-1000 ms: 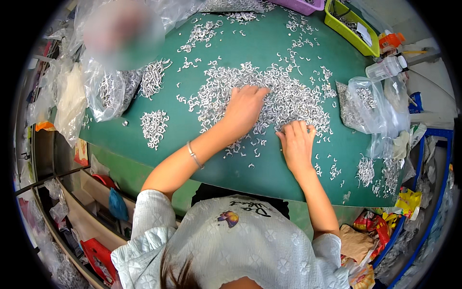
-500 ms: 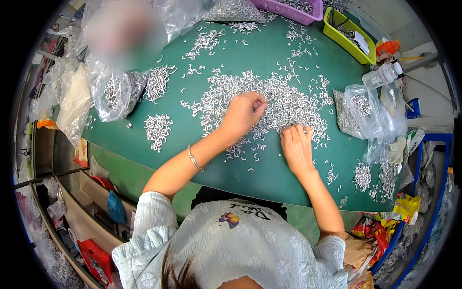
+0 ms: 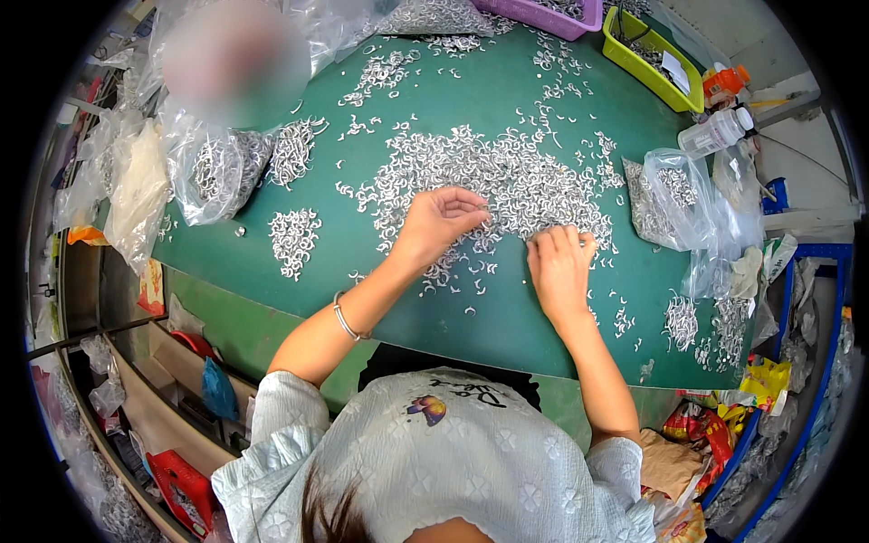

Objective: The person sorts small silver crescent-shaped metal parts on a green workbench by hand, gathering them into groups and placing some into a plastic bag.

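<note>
A big heap of small curved silver metal pieces (image 3: 507, 176) lies spread on the green table (image 3: 507, 308). My left hand (image 3: 434, 222) rests at the heap's near edge, fingers curled and pinching at pieces. My right hand (image 3: 559, 267) lies flat beside it, fingertips on the pieces at the heap's near right edge. A bracelet is on my left wrist. Whether either hand holds pieces I cannot tell for sure.
A small sorted pile (image 3: 294, 237) lies left of the hands. Clear plastic bags of pieces (image 3: 217, 172) stand at left, another bag (image 3: 674, 208) at right. A green tray (image 3: 652, 59), a purple tray (image 3: 552, 14) and a plastic bottle (image 3: 715, 134) sit at the far right.
My left hand has pulled back toward me from the middle of the heap to its near edge. My right hand stayed in about the same spot.
</note>
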`<state>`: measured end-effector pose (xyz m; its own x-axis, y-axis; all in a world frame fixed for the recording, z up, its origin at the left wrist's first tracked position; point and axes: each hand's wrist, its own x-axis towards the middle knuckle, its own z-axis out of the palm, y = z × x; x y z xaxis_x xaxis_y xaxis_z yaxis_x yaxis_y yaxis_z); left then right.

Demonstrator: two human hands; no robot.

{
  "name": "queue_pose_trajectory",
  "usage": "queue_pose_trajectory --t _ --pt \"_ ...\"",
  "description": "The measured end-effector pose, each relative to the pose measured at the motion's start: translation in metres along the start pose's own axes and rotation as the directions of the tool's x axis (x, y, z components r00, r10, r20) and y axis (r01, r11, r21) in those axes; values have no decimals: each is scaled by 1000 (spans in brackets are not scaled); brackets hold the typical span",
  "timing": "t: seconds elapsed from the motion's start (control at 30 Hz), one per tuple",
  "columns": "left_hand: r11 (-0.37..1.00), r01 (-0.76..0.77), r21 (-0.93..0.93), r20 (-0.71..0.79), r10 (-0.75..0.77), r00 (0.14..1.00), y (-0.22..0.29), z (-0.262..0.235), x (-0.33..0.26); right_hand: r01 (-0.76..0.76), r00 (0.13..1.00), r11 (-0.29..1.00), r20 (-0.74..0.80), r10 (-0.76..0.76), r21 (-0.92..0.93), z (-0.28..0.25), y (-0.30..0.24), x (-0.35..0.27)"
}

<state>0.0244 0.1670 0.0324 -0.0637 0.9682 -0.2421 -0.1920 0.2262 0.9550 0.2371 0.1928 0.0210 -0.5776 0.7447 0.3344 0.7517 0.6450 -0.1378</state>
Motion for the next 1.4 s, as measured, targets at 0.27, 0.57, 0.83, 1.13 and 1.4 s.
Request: queue_pose_trajectory --t 0.27,0.57,0.83,1.13,1.4 --pt "990 22 -140 40 -17 999 -1 2 -12 -285 936 742 10 352 607 -21 2 1" --pt "996 -27 -90 62 33 998 2 16 -22 -301 877 97 235 420 949 -4 -25 4" --pt "956 -156 248 -39 171 984 -10 16 -18 -374 881 -61 375 290 926 9 -20 2" --pt "998 -64 10 20 63 998 -7 18 -19 -381 904 406 243 351 831 6 -28 7" --pt "997 -41 67 53 38 998 -11 14 -16 -391 848 124 305 434 912 3 -30 9"
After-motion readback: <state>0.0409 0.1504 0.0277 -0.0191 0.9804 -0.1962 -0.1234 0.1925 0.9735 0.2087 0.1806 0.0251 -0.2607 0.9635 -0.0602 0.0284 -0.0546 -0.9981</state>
